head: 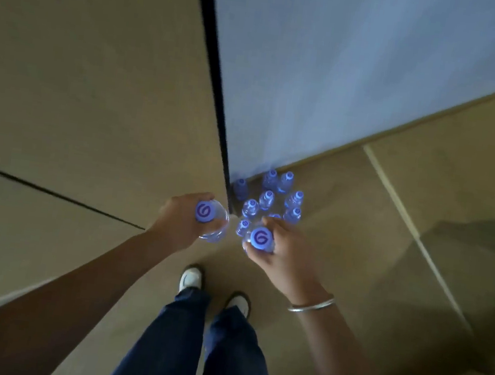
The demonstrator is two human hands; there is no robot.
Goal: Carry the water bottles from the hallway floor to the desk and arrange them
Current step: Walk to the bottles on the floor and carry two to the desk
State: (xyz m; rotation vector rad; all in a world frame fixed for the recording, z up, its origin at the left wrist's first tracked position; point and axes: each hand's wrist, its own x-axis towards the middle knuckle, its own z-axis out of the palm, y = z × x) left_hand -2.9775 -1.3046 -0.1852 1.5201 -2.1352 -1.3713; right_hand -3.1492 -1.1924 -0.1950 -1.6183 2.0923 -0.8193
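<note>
left hand (178, 219) grips a water bottle (212, 222) | right hand (279, 247) grips another bottle (260, 239) | more bottles (270, 198) stand on the floor (344, 230) just past both hands

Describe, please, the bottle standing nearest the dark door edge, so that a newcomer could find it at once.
Start at the pale wall and follow the dark door edge down to the floor, where a cluster of water bottles stands in the corner. The bottle meant is the leftmost one, right against that edge. It stands slightly apart from the others, in shadow, and looks darker.
</note>
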